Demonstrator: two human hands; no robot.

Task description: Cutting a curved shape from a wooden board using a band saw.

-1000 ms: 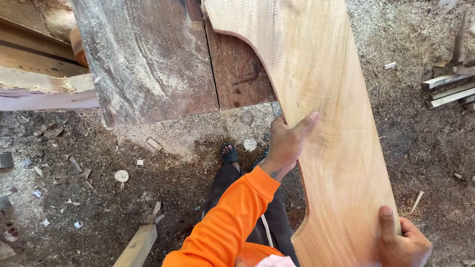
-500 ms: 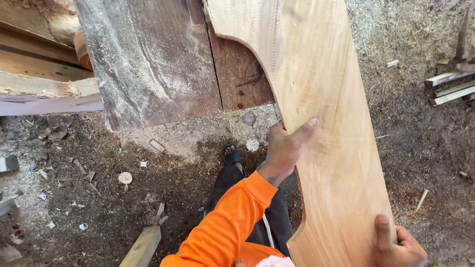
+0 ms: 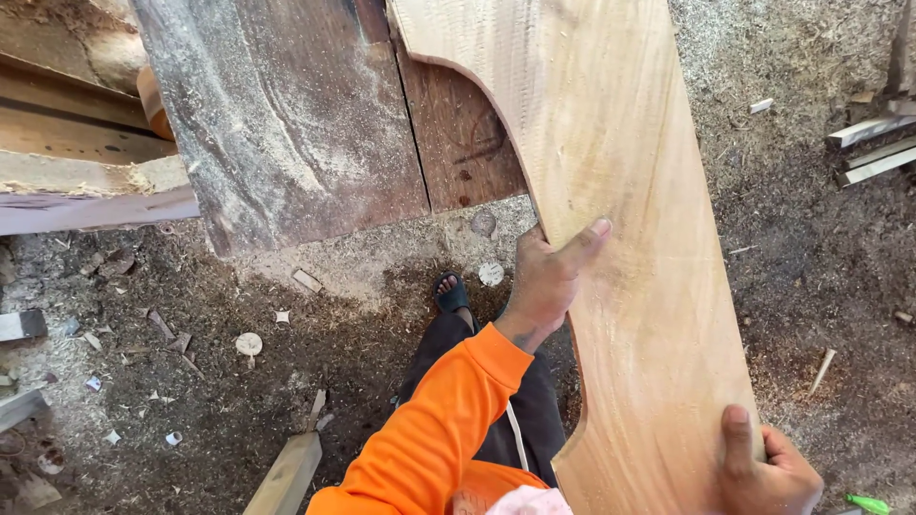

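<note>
Closest to us, at the bottom right, our right hand (image 3: 768,472) grips the near end of a pale curved board (image 3: 611,238), thumb laid flat on its top face and the remaining fingers wrapped under the right edge, out of sight. The board is a long, light-coloured plank with a smooth sawn face; its left edge is cut into a sweeping inward curve, and it runs from our right hand up and away to the top of the view.

A little farther along, our left hand (image 3: 549,277) closes on the board's left edge, just where the curve narrows. The thumb lies across the top face, the other fingers curl around the edge beneath. The orange sleeve (image 3: 448,420) of that arm reaches up from the bottom centre. Beneath it we see dark trousers (image 3: 530,410) and one foot in a dark sandal (image 3: 451,291) on the ground (image 3: 239,381), which is covered in sawdust and wood scraps.

Beyond the foot, the board's far part lies over a dark, dusty wooden slab (image 3: 286,114) with a reddish panel (image 3: 463,133) beside it. At far right, a few thin slats (image 3: 873,148) lie on the sawdust, well apart from the board.
</note>
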